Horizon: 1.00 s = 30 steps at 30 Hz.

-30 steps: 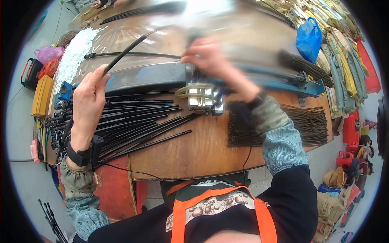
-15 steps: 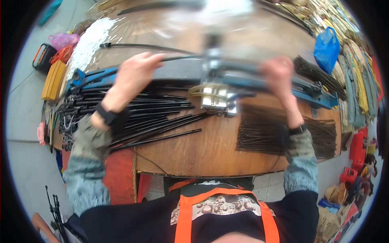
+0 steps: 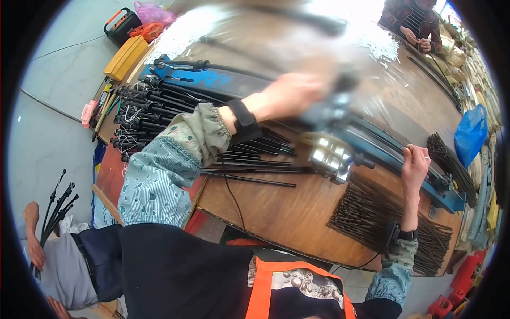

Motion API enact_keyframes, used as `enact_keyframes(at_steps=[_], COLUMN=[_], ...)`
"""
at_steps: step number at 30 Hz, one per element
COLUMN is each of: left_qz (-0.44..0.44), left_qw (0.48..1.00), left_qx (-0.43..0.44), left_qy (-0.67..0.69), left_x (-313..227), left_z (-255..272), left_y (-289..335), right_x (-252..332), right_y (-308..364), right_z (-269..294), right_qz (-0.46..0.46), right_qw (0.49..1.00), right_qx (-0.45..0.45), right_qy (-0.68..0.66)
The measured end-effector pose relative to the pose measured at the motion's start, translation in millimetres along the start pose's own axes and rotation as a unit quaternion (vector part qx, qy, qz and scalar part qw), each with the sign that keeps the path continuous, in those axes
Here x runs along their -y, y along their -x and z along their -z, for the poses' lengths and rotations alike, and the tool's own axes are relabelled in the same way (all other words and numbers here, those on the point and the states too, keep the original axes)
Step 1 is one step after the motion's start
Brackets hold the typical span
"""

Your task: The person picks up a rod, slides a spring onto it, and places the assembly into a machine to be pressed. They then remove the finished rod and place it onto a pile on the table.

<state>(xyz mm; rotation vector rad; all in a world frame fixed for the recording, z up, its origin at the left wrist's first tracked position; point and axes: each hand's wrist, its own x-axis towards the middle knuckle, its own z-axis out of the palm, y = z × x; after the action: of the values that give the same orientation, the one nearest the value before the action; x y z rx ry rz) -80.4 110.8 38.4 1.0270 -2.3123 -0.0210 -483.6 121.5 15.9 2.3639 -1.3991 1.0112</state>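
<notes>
My left hand is stretched over the long blue rail bench, close to the metal clamp block in its middle. Motion smears its fingers, so what it holds cannot be made out. My right hand is closed at the right part of the rail, its fingers curled together around a long thin dark spring-like rod that runs from the clamp along the rail. Below that arm lies a pile of brown coiled rods. Black tubes with fittings are heaped left of the clamp.
White short pieces are heaped on the far table. A blue bag hangs at the right beside another rod bundle. A person works at the far right; another holds black tubes at the lower left. A yellow box stands left.
The view has turned, bringing both other people further into sight. My left hand has moved right toward the clamp; my right hand has come away from it along the rail.
</notes>
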Motion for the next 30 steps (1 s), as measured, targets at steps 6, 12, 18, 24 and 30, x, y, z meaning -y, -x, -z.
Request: enact_keyframes(at_steps=[6, 12, 18, 24, 30], left_qz=[0.057, 0.044, 0.091, 0.089, 0.058], left_qw=[0.998, 0.999, 0.991, 0.988, 0.992], left_qx=[0.025, 0.025, 0.093, 0.104, 0.072], left_qy=[0.004, -0.009, -0.043, -0.067, -0.08], left_x=[-0.9, 8.8, 0.4, -5.4, -5.8], left_z=[-12.4, -20.5, -20.4, -26.3, -35.9], left_y=[1.2, 0.8, -12.6, -14.7, -10.5], right_x=[1.1, 11.9, 78.4, 78.6, 83.3], right_y=[2.9, 9.3, 28.4, 41.3, 44.6], right_z=[2.9, -0.6, 2.7, -12.4, -24.3], right_qz=[-0.011, -0.003, 0.056, -0.009, -0.063], right_qw=[0.999, 0.998, 0.998, 0.992, 0.963], right_qx=[0.033, -0.005, 0.011, 0.043, 0.068], right_qy=[0.006, 0.06, -0.041, -0.116, -0.251])
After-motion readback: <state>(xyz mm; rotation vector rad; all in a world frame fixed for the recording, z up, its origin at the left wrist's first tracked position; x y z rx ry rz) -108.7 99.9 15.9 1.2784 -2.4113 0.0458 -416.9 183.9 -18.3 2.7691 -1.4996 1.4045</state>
